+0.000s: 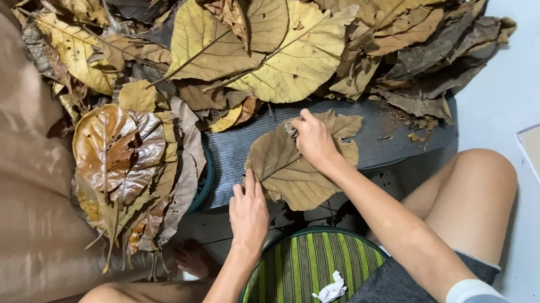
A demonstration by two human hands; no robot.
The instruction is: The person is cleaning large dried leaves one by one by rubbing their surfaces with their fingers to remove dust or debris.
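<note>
At the centre of the frame the left hand (pixel 247 211) is pressing flat, fingers spread, on the dry brown leaf (pixel 290 170) lying on the grey mat (pixel 392 132); the right hand (pixel 314 140) is pinching something small at its top edge; it looks light and brittle, best held by the stem.

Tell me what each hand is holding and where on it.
Left hand presses flat on the lower left edge of the large dry brown leaf on the grey mat. Right hand pinches something small at the leaf's top; what it is cannot be told.
</note>
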